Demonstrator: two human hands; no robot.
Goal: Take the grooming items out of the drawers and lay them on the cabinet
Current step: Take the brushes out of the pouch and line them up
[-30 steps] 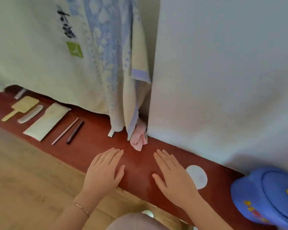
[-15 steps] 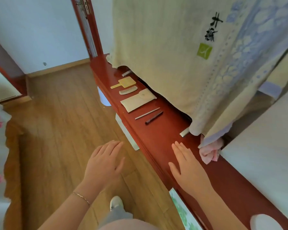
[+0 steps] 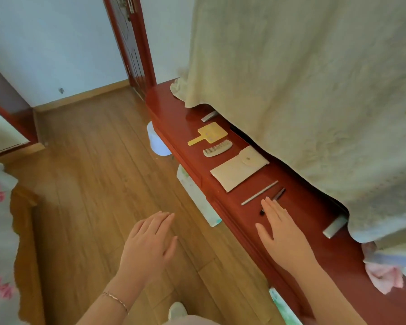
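5 grooming items lie in a row along the top of a red wooden cabinet, seen from a head-worn cam. Farthest is a yellow paddle mirror, w/ a pale comb just beside it, then a beige snap pouch, a thin silver stick & a dark pencil-like stick. All sit apart from one another on the polished top, near a cream towel that hangs down behind them & hides the back of the cabinet.

Person's right hand is over the cabinet top, palm down, fingers straight & together, grasping nothing; its fingertips overlap the near end of the dark stick, though actual contact can't be told. Left hand hovers off the cabinet, above the wood-plank floor, fingers loosely extended & empty; a thin bracelet circles that wrist.

2 drawers show light edges jutting from the cabinet front: 1 below the pouch, 1 lower in frame by the right forearm. A pink cloth pokes out at far right, & a white rounded object sits on the floor beside the cabinet.
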